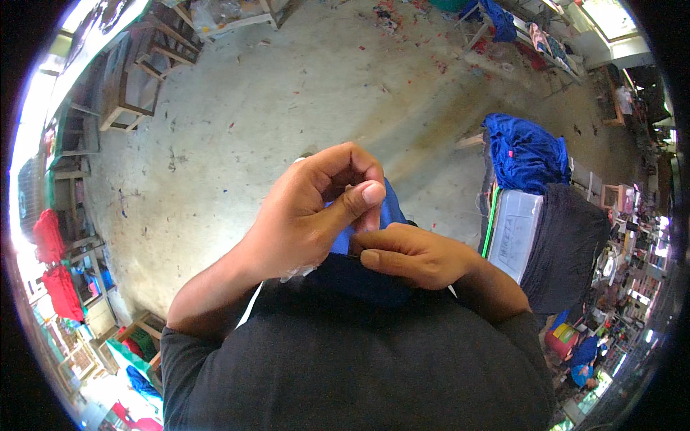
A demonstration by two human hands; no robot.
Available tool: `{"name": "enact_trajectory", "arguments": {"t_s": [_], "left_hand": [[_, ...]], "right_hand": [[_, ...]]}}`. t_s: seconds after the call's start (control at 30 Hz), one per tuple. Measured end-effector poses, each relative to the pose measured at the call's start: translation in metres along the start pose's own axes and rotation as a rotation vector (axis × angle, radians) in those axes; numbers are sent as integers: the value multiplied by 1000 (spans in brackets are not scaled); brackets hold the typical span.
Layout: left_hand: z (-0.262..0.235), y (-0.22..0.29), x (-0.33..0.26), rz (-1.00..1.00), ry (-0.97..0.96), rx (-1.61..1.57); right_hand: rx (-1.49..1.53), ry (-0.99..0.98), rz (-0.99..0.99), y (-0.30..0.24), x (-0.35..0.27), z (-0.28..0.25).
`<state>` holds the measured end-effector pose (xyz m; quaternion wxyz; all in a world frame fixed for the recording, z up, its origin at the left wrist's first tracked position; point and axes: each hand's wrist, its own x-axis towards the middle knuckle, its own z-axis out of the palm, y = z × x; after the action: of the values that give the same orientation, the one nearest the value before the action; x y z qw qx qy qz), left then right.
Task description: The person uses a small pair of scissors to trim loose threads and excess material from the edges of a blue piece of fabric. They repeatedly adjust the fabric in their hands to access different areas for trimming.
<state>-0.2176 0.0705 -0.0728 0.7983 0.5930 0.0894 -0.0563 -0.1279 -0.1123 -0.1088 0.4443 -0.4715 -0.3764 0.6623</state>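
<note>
Close to my body, a piece of blue cloth [390, 205] hangs between and behind my hands. My left hand [316, 205] is raised above it, with thumb and curled fingers pinched together. Whatever sits in that pinch, perhaps something very thin, is too small to make out. Lower and to the right, my right hand [420, 255] is closed, its thumb and forefinger pressed together at the near edge of the blue cloth. Much of the cloth is hidden by both hands. A small crumpled whitish bit [298, 273] shows under my left wrist.
At my right stands a translucent plastic box [516, 226], with bunched blue fabric [528, 154] beyond it and dark cloth [564, 251] beside it. Wooden frames [136, 93] stand at the far left. Red cloths [63, 291] hang at the left. Scraps litter the concrete floor [287, 86].
</note>
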Motion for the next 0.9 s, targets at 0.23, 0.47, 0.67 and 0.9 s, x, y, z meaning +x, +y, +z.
{"name": "enact_trajectory", "arguments": {"t_s": [0.23,0.47,0.67,0.9], "left_hand": [[-29,-18,21,289,273,42],[-39,-3,21,41,-315,630],[-34,2,42,359,-187,759],[-84,1,94,1209,-118,750]], "right_hand": [[145,102,8,-4,-7,-2],[-105,444,-272,3,-26,1],[-640,1083,-570,-3,-18,-13],[-1207,1276,-708,-31,2,-28]]}}
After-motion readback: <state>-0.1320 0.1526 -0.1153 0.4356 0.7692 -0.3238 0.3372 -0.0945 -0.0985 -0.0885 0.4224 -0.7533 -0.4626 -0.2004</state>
